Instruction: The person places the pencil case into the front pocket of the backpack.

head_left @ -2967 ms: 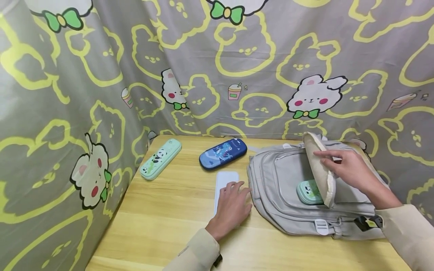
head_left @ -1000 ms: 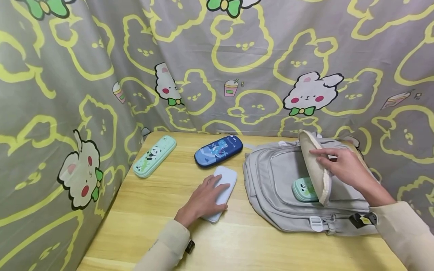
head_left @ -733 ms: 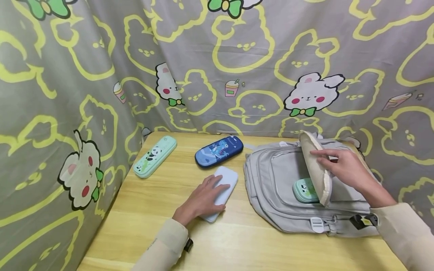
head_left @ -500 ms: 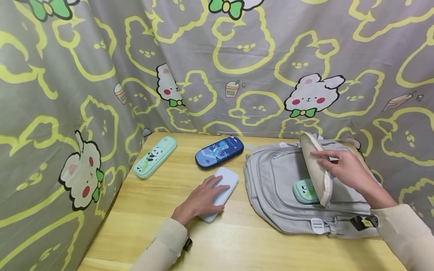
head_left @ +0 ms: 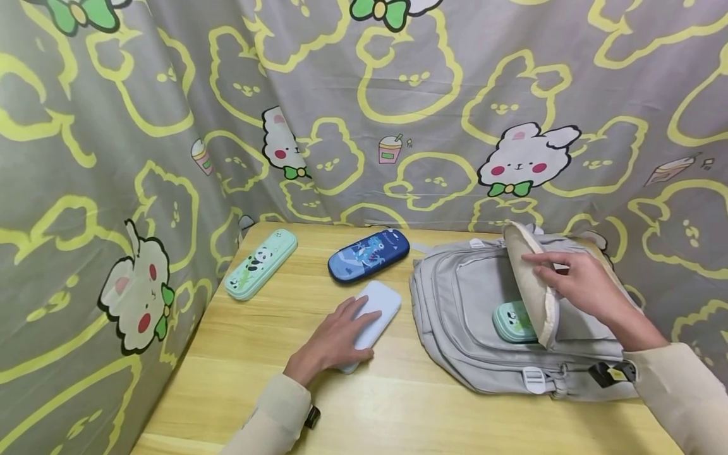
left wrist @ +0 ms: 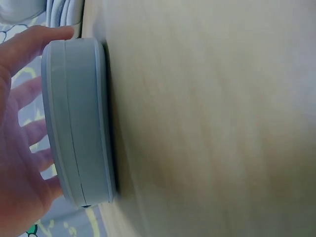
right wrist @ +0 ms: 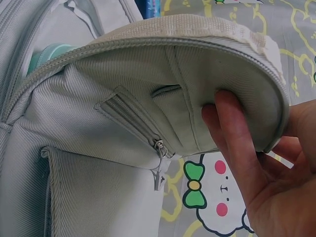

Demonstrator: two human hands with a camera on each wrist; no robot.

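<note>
The left hand [head_left: 335,338] lies on the pale blue case [head_left: 372,313], which rests flat on the bench [head_left: 256,366] just left of the grey backpack [head_left: 466,316]; its fingers [left wrist: 29,44] curl loosely over the lid and far edge, grasping it. The right hand [head_left: 580,284] pinches the backpack's raised flap [head_left: 531,284], fingers [right wrist: 232,133] pressed inside it. Under that flap a mint green case [head_left: 512,321] sits in the backpack's opening.
</note>
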